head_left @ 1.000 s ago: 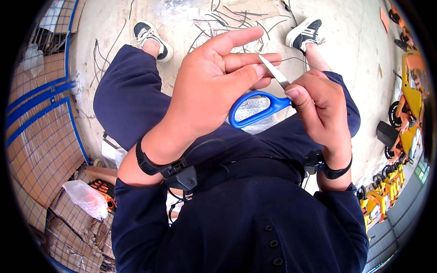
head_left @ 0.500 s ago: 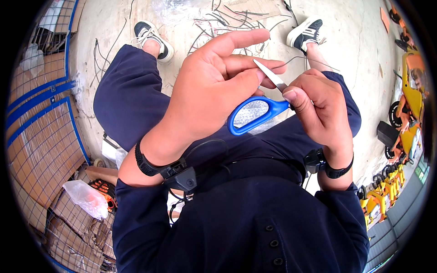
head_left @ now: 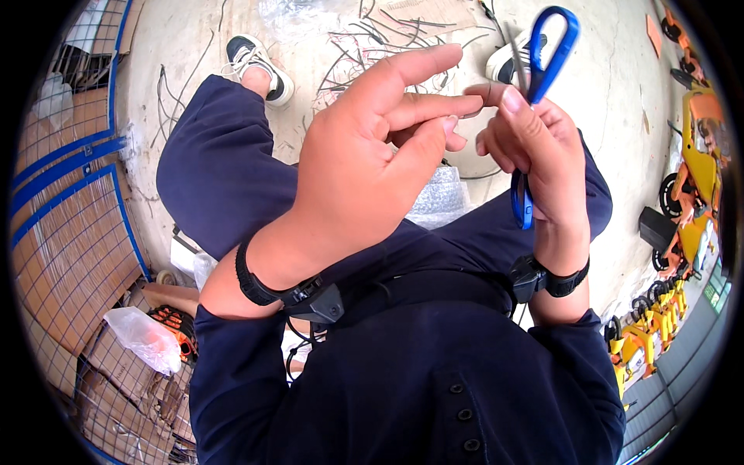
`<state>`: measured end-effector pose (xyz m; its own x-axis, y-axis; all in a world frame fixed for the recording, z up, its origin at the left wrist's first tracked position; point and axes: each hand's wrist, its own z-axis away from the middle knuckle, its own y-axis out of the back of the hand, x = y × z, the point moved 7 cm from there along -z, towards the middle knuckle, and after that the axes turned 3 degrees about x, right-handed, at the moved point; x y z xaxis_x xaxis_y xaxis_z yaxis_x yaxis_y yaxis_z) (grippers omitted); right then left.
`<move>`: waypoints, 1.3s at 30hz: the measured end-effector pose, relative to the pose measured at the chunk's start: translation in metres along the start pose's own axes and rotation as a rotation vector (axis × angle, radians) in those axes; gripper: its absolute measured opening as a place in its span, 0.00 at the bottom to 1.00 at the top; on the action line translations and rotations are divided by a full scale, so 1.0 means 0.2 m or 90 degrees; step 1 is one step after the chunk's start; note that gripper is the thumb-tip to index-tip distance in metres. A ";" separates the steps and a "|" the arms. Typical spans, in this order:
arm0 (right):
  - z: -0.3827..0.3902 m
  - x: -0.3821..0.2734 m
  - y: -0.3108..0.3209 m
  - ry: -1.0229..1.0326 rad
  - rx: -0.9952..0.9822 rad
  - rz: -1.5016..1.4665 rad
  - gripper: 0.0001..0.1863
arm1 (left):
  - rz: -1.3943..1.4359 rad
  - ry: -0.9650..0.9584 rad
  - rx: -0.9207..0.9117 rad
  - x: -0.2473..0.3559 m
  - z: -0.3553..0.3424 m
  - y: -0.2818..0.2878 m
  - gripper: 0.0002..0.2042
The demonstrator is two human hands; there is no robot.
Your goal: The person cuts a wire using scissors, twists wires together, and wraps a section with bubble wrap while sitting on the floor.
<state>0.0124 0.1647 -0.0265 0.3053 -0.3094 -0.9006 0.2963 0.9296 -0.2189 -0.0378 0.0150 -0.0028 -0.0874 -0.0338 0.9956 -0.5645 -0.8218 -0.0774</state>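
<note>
My left hand is at the centre, forefinger stretched out, thumb and another finger together on a thin dark wire. My right hand, just to its right, holds blue-handled scissors, turned with one loop up above the fingers and the other below; the blade stands beside the raised loop, slightly blurred. The right forefinger reaches toward the left fingertips at the wire; whether it grips the wire is unclear. A clear bubble-wrap piece lies beyond my lap.
Cut cables and a cardboard sheet lie on the floor between my shoes. A blue mesh cage with cardboard and a plastic bag stands left. Yellow-orange wheeled machines line the right side, near a black box.
My right hand has turned the scissors from lying across toward the left hand to standing upright at the right, and its fingers have moved up. My left hand has shifted only slightly.
</note>
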 end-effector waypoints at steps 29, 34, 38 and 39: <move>0.07 -0.18 0.10 0.138 -0.039 0.344 0.20 | 0.153 0.151 0.011 -0.10 -0.03 0.02 0.11; 0.16 -0.22 -0.07 0.243 -0.130 0.542 0.12 | 0.145 0.154 0.005 -0.11 -0.02 0.01 0.11; 0.14 -0.21 -0.13 0.326 -0.135 0.598 0.10 | 0.196 0.237 -0.057 -0.10 -0.01 -0.01 0.11; 0.14 -0.21 -0.13 0.330 -0.129 0.597 0.11 | 0.211 0.233 -0.053 -0.10 -0.01 -0.03 0.11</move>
<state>0.0169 0.1470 0.0272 -0.1002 0.6178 -0.7799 -0.0248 0.7821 0.6227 -0.0350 0.0215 -0.0225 -0.5466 -0.0714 0.8344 -0.5202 -0.7518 -0.4051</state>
